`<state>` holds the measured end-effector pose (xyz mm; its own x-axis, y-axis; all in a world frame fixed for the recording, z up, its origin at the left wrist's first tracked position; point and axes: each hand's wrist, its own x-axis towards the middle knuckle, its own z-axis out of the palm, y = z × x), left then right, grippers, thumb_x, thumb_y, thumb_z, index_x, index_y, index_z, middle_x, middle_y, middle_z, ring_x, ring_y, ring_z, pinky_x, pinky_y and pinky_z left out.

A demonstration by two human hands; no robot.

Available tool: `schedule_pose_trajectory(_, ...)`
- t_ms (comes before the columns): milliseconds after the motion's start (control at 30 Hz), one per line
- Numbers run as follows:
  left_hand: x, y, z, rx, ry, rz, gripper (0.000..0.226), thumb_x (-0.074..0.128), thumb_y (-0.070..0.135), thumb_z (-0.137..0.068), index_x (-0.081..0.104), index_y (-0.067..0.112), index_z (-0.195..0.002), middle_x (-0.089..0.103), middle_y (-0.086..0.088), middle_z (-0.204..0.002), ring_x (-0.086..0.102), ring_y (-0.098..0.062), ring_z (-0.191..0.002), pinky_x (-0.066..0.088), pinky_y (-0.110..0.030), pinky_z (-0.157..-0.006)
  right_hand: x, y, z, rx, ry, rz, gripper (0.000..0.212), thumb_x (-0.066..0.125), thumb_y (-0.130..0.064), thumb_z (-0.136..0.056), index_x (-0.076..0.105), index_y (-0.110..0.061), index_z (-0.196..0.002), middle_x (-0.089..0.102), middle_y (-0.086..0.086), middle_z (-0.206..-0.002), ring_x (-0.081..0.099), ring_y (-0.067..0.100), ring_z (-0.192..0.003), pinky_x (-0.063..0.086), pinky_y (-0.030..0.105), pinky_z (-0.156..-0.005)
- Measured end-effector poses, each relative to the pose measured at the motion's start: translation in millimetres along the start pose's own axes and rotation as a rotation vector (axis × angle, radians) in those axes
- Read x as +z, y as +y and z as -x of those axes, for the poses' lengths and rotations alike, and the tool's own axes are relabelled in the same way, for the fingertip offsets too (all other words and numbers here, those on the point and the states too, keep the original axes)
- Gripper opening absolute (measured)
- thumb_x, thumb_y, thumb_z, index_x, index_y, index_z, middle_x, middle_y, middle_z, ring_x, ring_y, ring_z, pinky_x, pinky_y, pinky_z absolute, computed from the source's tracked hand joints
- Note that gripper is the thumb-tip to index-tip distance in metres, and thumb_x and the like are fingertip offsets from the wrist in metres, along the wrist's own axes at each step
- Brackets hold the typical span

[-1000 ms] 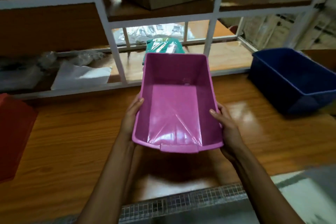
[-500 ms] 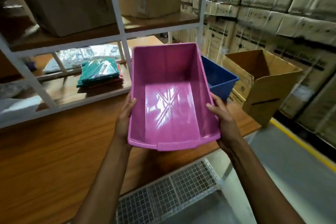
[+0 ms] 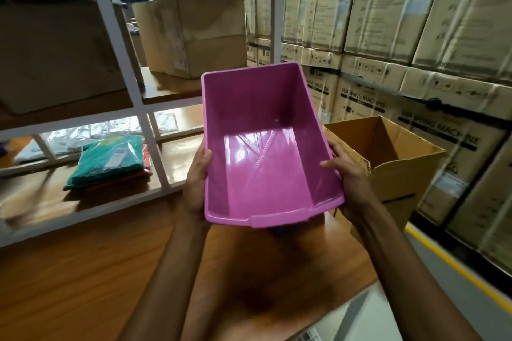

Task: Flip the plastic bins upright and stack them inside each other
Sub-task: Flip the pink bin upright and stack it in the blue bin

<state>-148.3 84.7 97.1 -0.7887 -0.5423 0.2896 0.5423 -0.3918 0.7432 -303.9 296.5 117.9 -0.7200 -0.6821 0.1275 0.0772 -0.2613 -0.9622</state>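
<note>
1. Warehouse corner for context: a wooden table [image 3: 83, 271] in front of me, white metal shelving [image 3: 122, 63] behind it, and a wall of shrink-wrapped washing machine cartons [image 3: 415, 36] stacked off to the right.

2. I've got the pink bin [image 3: 263, 152] up in the air over the table's right end, mouth up and tipped a little toward me. My left hand [image 3: 196, 183] clamps the left wall with the thumb hooked over the rim; my right hand [image 3: 346, 174] does the same on the right wall, thumb inside. So both hands are closed on the bin, nothing loose.

3. It's already right way up, so I'd say the flip is done for this one and the nesting is what's left. No other bin is clearly showing right now. There's a tiny dark blue sliver [image 3: 282, 228] under the near rim, but I can't tell what it is.

4. How I'd do it: keep it level, line up its long axis with whatever it nests into, and lower it straight so the tapered walls slide rather than jam. Corners catching is the likely snag.

5. Contents: pink bin is empty, just glare on the floor. The open cardboard box [image 3: 388, 163] just beside my right hand looks empty as far as I can see in. On the low shelf sit folded teal garments in plastic [image 3: 110, 160].
</note>
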Motion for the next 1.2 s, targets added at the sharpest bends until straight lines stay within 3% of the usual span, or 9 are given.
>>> schedule_pose_trajectory(133,11,-20,-43,0.018,-0.023,-0.004,0.043,0.036,0.014,-0.104,0.039,0.008,-0.147,0.059,-0.017,-0.121,0.068,-0.03,-0.1,0.058,-0.044,-0.078,-24,-15,-50,0.025,-0.038,0.016,0.074,0.057,-0.015,-0.068,0.049,-0.021,-0.141,0.063,0.011,-0.121,0.074,0.019,-0.078,0.058,0.03,-0.056)
schedule_pose_trajectory(300,15,-44,-84,0.004,0.032,-0.018,0.04,0.037,0.013,-0.102,0.045,0.006,-0.14,0.063,-0.018,-0.114,0.07,-0.029,-0.093,0.06,-0.041,-0.073,-49,-12,-107,0.092,-0.089,0.052,0.073,0.058,-0.015,-0.068,0.052,-0.022,-0.14,0.062,0.015,-0.125,0.069,0.026,-0.089,0.058,0.031,-0.059)
schedule_pose_trajectory(433,17,-65,-103,-0.045,0.13,-0.049,0.042,0.041,0.027,-0.104,0.045,0.005,-0.14,0.063,-0.016,-0.113,0.067,-0.034,-0.095,0.057,-0.047,-0.079,-68,-2,-140,0.103,-0.112,0.035,0.067,0.057,-0.01,-0.068,0.058,-0.018,-0.135,0.068,0.013,-0.115,0.068,0.027,-0.089,0.059,0.029,-0.06)
schedule_pose_trajectory(533,20,-77,-113,-0.084,0.227,-0.073,0.051,0.046,0.035,-0.103,0.042,0.006,-0.144,0.06,-0.016,-0.116,0.062,-0.038,-0.101,0.054,-0.051,-0.086,-80,4,-163,0.154,-0.165,0.047,0.053,0.052,-0.003,-0.08,0.06,-0.02,-0.13,0.069,0.013,-0.115,0.066,0.03,-0.091,0.059,0.028,-0.058)
schedule_pose_trajectory(667,21,-87,-121,-0.051,0.364,-0.125,0.037,0.045,0.032,-0.103,0.057,0.009,-0.13,0.069,-0.009,-0.102,0.07,-0.026,-0.087,0.059,-0.04,-0.069,-92,15,-188,0.203,-0.202,0.069,0.049,0.056,-0.01,-0.069,0.068,-0.019,-0.116,0.07,0.012,-0.104,0.068,0.024,-0.08,0.055,0.032,-0.061)
schedule_pose_trajectory(767,27,-95,-123,-0.052,0.395,-0.165,0.029,0.044,0.031,-0.103,0.065,0.014,-0.115,0.073,-0.004,-0.091,0.072,-0.02,-0.078,0.059,-0.035,-0.062,-103,22,-200,0.231,-0.241,0.101,0.051,0.057,-0.013,-0.067,0.066,-0.014,-0.117,0.068,0.016,-0.105,0.066,0.027,-0.083,0.052,0.034,-0.065)
schedule_pose_trajectory(900,32,-104,-123,-0.057,0.448,-0.211,0.038,0.048,0.033,-0.102,0.061,0.009,-0.128,0.071,-0.007,-0.102,0.071,-0.023,-0.087,0.059,-0.036,-0.069,-113,24,-213,0.253,-0.289,0.125,0.052,0.056,-0.014,-0.066,0.064,-0.01,-0.117,0.067,0.015,-0.103,0.067,0.026,-0.08,0.054,0.031,-0.061)
schedule_pose_trajectory(1067,35,-112,-121,-0.073,0.503,-0.231,0.04,0.05,0.033,-0.101,0.061,0.009,-0.131,0.07,-0.011,-0.11,0.069,-0.024,-0.093,0.059,-0.037,-0.075,-124,33,-221,0.274,-0.337,0.178,0.054,0.057,-0.016,-0.066,0.062,-0.008,-0.119,0.066,0.017,-0.106,0.065,0.03,-0.087,0.055,0.029,-0.059)
schedule_pose_trajectory(1200,42,-120,-121,-0.098,0.549,-0.258,0.039,0.052,0.031,-0.1,0.06,0.007,-0.13,0.071,-0.01,-0.103,0.071,-0.022,-0.086,0.058,-0.035,-0.068,-134,31,-230,0.256,-0.34,0.24,0.052,0.057,-0.018,-0.067,0.063,-0.008,-0.118,0.066,0.02,-0.107,0.064,0.033,-0.09,0.055,0.029,-0.059)
